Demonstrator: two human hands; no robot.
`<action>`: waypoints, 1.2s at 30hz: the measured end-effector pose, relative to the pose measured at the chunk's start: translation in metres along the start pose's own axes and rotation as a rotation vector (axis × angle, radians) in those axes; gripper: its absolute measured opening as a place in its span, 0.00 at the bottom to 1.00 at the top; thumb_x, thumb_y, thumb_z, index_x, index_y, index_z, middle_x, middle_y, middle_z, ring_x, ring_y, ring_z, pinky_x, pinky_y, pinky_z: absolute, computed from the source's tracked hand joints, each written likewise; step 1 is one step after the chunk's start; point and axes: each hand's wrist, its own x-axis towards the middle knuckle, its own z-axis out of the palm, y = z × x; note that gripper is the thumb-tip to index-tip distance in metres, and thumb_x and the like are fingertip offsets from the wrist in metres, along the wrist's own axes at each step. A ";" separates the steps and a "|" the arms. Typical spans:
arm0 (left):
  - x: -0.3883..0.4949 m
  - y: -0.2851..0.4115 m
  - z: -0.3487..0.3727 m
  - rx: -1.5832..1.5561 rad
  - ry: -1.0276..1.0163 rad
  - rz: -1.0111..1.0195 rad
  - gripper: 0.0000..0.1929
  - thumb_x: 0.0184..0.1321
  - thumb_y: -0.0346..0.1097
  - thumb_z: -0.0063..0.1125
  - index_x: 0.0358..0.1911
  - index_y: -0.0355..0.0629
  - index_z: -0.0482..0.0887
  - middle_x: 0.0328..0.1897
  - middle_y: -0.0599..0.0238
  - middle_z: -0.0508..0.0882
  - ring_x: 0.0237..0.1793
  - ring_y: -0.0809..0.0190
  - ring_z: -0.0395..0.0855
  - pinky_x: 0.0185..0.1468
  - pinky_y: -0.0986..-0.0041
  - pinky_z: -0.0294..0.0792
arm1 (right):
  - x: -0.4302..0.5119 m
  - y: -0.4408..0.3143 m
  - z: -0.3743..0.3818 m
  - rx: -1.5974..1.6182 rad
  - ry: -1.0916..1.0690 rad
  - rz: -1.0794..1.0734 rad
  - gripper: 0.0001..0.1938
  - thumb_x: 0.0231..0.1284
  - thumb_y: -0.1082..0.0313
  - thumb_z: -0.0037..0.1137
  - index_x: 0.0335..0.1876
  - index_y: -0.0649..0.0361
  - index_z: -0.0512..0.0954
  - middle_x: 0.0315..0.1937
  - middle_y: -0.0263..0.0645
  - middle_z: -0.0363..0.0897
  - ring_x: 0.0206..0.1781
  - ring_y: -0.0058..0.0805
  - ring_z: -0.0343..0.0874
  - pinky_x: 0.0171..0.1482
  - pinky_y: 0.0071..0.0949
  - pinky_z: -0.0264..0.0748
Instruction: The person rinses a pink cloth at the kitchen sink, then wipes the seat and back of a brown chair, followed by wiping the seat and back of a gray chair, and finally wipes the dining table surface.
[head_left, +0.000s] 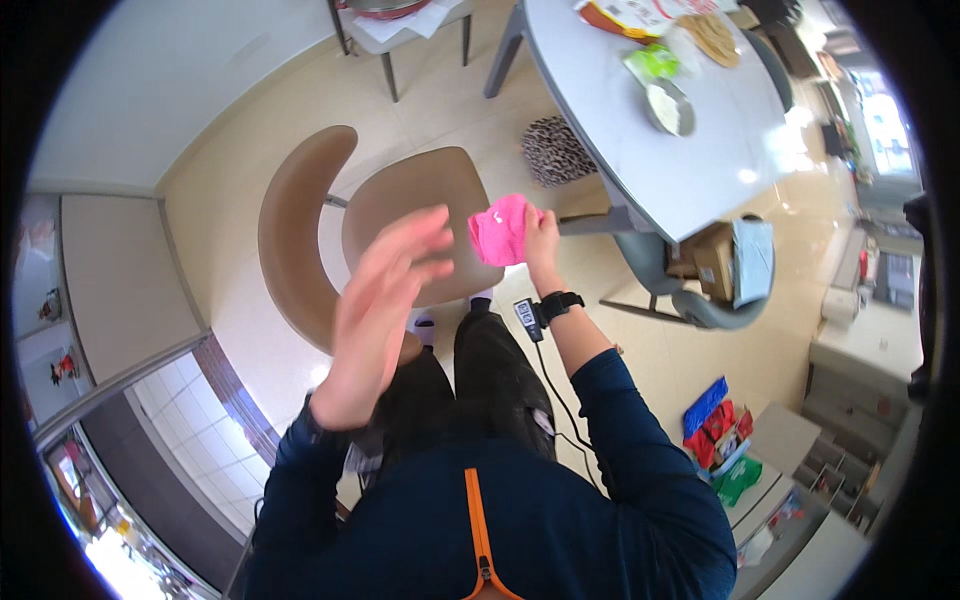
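Observation:
A folded pink cloth (499, 231) is gripped at its right edge by my right hand (541, 238), above the front right part of a brown chair's seat (416, 202). My left hand (386, 300), blurred, is raised over the chair's left front side. Its fingers are apart and hold nothing, a short gap from the cloth. The chair's curved backrest (296, 232) lies to the left. On my right wrist is a black strap (561, 304) with a small device (529, 319) and a cable attached.
A white table (720, 172) at upper right bears a bowl of white powder (671, 109) and several packages. A patterned pouf (559, 150) sits under its edge. The grey chair (652, 262) holds cardboard boxes (712, 259). Bags (720, 435) lie by open drawers at lower right.

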 end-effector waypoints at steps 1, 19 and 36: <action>-0.001 0.020 0.002 -0.101 -0.102 0.152 0.20 0.73 0.36 0.47 0.66 0.47 0.73 0.70 0.52 0.73 0.63 0.55 0.77 0.65 0.61 0.69 | 0.021 0.010 0.009 -0.023 -0.014 -0.020 0.19 0.72 0.52 0.53 0.43 0.66 0.73 0.39 0.62 0.81 0.45 0.59 0.81 0.46 0.48 0.74; 0.053 -0.061 -0.061 -0.410 0.533 0.491 0.07 0.58 0.36 0.72 0.39 0.54 0.88 0.43 0.74 0.81 0.38 0.65 0.79 0.40 0.72 0.75 | 0.081 0.114 0.280 -0.614 -0.381 -0.871 0.21 0.60 0.64 0.61 0.61 0.48 0.77 0.68 0.41 0.69 0.72 0.43 0.65 0.74 0.58 0.54; 0.022 -0.100 -0.162 -0.234 0.239 0.333 0.13 0.64 0.39 0.65 0.52 0.52 0.86 0.50 0.66 0.80 0.40 0.57 0.83 0.42 0.69 0.76 | 0.012 0.058 0.460 -0.222 -0.802 -1.541 0.11 0.59 0.64 0.51 0.43 0.49 0.83 0.51 0.35 0.81 0.62 0.37 0.74 0.70 0.44 0.64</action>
